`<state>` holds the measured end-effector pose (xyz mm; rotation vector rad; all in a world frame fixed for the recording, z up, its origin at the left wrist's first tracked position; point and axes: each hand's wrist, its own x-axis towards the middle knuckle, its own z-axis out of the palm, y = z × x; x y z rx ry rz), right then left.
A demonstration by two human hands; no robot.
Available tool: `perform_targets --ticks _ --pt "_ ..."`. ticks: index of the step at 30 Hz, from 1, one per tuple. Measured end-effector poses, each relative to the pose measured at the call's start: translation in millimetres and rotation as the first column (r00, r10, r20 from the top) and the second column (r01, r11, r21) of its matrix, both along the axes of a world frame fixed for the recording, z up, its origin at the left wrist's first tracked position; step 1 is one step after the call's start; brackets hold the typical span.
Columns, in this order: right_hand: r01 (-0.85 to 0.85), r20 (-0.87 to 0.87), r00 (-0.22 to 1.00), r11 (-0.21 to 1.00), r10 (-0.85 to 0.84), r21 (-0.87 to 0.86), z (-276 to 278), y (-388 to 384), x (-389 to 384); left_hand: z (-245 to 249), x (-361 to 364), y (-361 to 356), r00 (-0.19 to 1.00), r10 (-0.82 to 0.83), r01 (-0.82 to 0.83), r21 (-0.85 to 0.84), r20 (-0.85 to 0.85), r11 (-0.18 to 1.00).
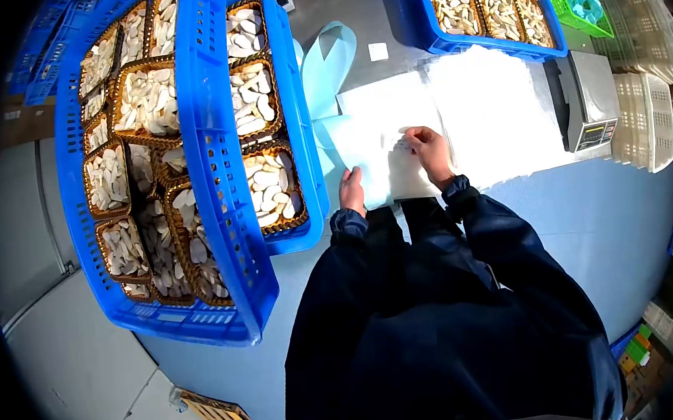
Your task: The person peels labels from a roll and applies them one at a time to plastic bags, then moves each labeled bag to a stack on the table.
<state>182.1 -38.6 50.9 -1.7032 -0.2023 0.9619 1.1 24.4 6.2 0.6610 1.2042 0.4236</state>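
My left hand (pixel 352 190) is closed on the near left edge of a pale sheet (pixel 367 147), thumb on top. This sheet seems to continue into the light blue paper strip (pixel 329 62), which curls up behind it. Over the sheet's right part is my right hand (pixel 432 155), thumb and fingertips pinched together. Whatever sits between those fingertips is too small and overexposed to make out. Just right of that hand lies a bright stack of white, film-like sheets (pixel 496 112), washed out by the light.
On the left, blue crates (pixel 216 164) hold brown trays (pixel 147 102) of pale slices, probably mushrooms. Another blue crate (pixel 490 40) of such trays stands at the back right. A scale (pixel 590 104), a green basket (pixel 575 5) and stacked white baskets (pixel 645 123) are at the right.
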Motion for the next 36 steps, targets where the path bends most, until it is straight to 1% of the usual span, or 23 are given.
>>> perform_targets --ticks 1,3,5,7,9,13,15,16,18,19,21,23,25,26,27,29,30,31,32,33,34,35,36 --pt "-0.001 0.000 1.000 1.000 0.001 -0.001 0 3 2 4 2 4 0.999 -0.036 0.037 0.015 -0.025 0.999" --pt "-0.102 0.241 0.962 0.986 0.132 -0.133 -2 8 7 18 5 5 0.996 -0.058 0.055 -0.045 -0.067 0.997" --pt "-0.102 0.237 0.963 0.989 0.125 -0.107 -6 13 10 30 8 3 0.997 0.065 -0.069 -0.102 -0.039 0.992" --pt "-0.098 0.230 0.967 0.993 0.111 -0.067 -13 13 11 21 7 3 0.997 0.068 -0.071 -0.072 -0.045 0.995" --pt "-0.110 0.243 0.962 0.990 0.127 -0.082 -15 13 10 15 5 3 0.997 -0.023 0.021 -0.034 -0.071 0.999" --pt "-0.129 0.282 0.948 0.988 0.150 -0.091 -10 16 5 3 3 2 0.995 -0.003 0.000 -0.031 -0.104 1.000" --pt "-0.155 0.426 0.879 0.974 0.212 -0.166 -6 17 4 -4 1 1 0.998 -0.018 0.016 -0.031 -0.067 0.999" --pt "-0.155 0.426 0.880 0.974 0.213 -0.165 -4 18 3 -9 -1 1 0.999 -0.029 0.029 -0.028 -0.030 0.999" --pt "-0.145 0.551 0.800 0.967 0.239 -0.209 1 17 -2 -9 2 -5 0.998 -0.011 0.012 0.025 -0.069 1.000" --pt "-0.144 0.550 0.800 0.967 0.239 -0.211 5 17 -5 -2 6 -6 0.995 0.010 -0.002 0.078 -0.101 0.997" --pt "-0.138 0.682 0.660 0.943 0.315 -0.302 8 17 -11 -1 10 -7 0.995 0.029 -0.020 0.092 -0.100 0.996" --pt "-0.171 0.675 0.636 0.921 0.373 -0.349 5 16 -16 -1 12 -9 0.987 0.101 -0.091 0.086 -0.123 0.992" --pt "-0.105 0.726 0.585 0.922 0.361 -0.373 17 20 -24 -7 11 -8 0.985 0.063 -0.053 0.069 -0.159 0.996" --pt "-0.133 0.652 0.645 0.899 0.399 -0.418 27 21 -27 -7 14 -9 0.975 0.096 -0.079 0.089 -0.200 0.993" --pt "-0.130 0.653 0.645 0.899 0.397 -0.418 28 19 -32 -8 15 -10 0.962 0.126 -0.103 0.107 -0.240 0.989" --pt "-0.046 0.831 0.538 0.989 0.141 -0.139 30 15 -39 -9 13 -10 0.975 0.068 -0.046 0.109 -0.211 0.993" --pt "-0.047 0.761 0.640 0.994 0.104 -0.096 32 11 -42 -9 13 -11 0.972 0.091 -0.068 0.111 -0.218 0.991" --pt "-0.050 0.761 0.640 0.994 0.107 -0.098 28 11 -42 -8 14 -12 0.968 0.113 -0.089 0.115 -0.224 0.989" --pt "-0.276 0.359 0.898 0.961 0.253 0.015 21 8 -41 -8 12 -9 0.968 0.109 -0.086 0.111 -0.226 0.990" --pt "-0.403 -0.106 0.895 0.888 0.432 0.221 9 3 -39 -19 8 -7 0.982 0.091 -0.082 0.056 -0.163 0.995" --pt "-0.203 -0.134 0.950 0.886 0.281 0.417 -16 -3 -19 -26 5 -8 0.993 0.073 -0.073 0.002 -0.098 0.997" --pt "-0.103 0.037 0.995 0.930 0.096 0.353 -16 9 5 -39 6 -7 0.993 0.079 -0.079 0.007 -0.089 0.997" --pt "-0.132 0.223 0.972 0.953 0.070 0.274 -9 15 15 -52 2 -10 0.994 0.089 -0.087 0.041 -0.063 0.995"
